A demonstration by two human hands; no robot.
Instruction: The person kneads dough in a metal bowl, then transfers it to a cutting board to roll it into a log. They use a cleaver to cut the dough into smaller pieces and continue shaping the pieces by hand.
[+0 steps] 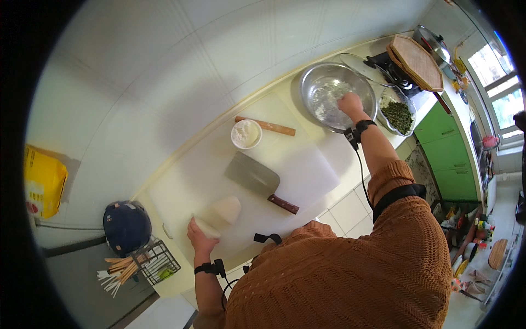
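My left hand [199, 237] grips a pale piece of dough [209, 228] at the lower left of the white cutting board [312, 178], beside a second pale piece [224, 211]. My right hand [349, 104] is closed inside a steel bowl [318, 77] dusted with white powder; what its fingers hold, if anything, is hidden. A cleaver [252, 174] with a dark wooden handle lies flat on the board. Behind it stand a white cup of flour [246, 133] and a wooden rolling pin [279, 128].
Right of the bowl sit a dish of chopped greens [397, 114], a glass lid and wooden trays [411, 60] on a dark stove. At the left are a dark blue appliance [126, 227], a chopstick rack [156, 260] and a yellow bag [44, 181]. Green cabinets [444, 153] line the right.
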